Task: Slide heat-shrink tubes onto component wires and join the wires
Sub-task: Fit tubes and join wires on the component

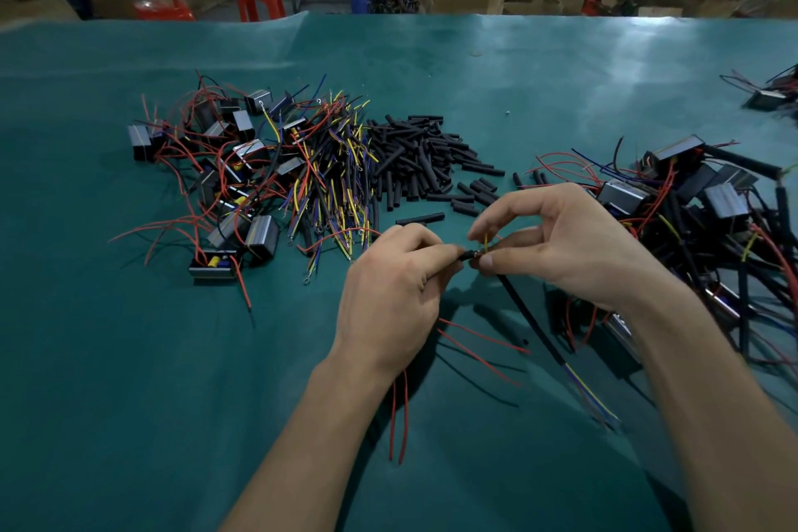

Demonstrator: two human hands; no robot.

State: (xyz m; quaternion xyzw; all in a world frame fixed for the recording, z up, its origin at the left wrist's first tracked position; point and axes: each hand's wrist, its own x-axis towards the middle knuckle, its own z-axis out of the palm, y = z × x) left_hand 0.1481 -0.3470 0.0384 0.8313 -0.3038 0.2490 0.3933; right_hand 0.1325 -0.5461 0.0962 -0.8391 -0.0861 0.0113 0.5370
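Observation:
My left hand (395, 289) is closed around red wires (399, 415) that hang below its wrist, and pinches a short black heat-shrink tube (464, 254) at its fingertips. My right hand (557, 238) pinches wire ends, one yellow (486, 241), right against that tube. A long black sleeved cable (533, 315) runs down from the right hand and ends in blue and yellow wires (593, 400). What component the red wires belong to is hidden in my left palm.
On the green table (129, 359), a heap of boxy components with red wires (216, 168) lies left. Beside it lie a bundle of coloured wires (332, 177) and a pile of black tubes (419, 155). Components with sleeved wires (699, 207) crowd the right.

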